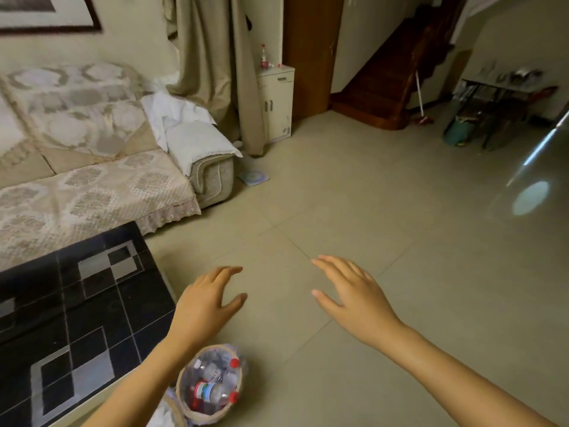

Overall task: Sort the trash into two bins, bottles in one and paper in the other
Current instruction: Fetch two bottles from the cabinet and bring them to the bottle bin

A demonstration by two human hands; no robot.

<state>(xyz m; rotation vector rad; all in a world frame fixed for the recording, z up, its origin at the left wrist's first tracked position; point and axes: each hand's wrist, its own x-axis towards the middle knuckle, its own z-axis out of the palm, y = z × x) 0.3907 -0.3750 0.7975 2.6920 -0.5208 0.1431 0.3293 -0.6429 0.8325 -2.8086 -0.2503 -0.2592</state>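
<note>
A small round woven bin (237, 403) stands on the floor at the bottom centre. It holds several clear plastic bottles (212, 391) with red caps and red labels. Just left of it, at the frame's bottom edge, the rim of a second bin (177, 409) shows with white crumpled paper (160, 419) inside. My left hand (204, 303) hovers above the floor beyond the bottle bin, fingers spread and holding nothing. My right hand (354, 291) is stretched out to its right, palm down, fingers apart, also holding nothing.
A black and grey patterned table (70, 318) fills the lower left. Behind it is a beige sofa (92, 180) with white cloths on its arm. A white cabinet (277, 103) with a bottle on top stands by the curtain. Tiled floor stretches right.
</note>
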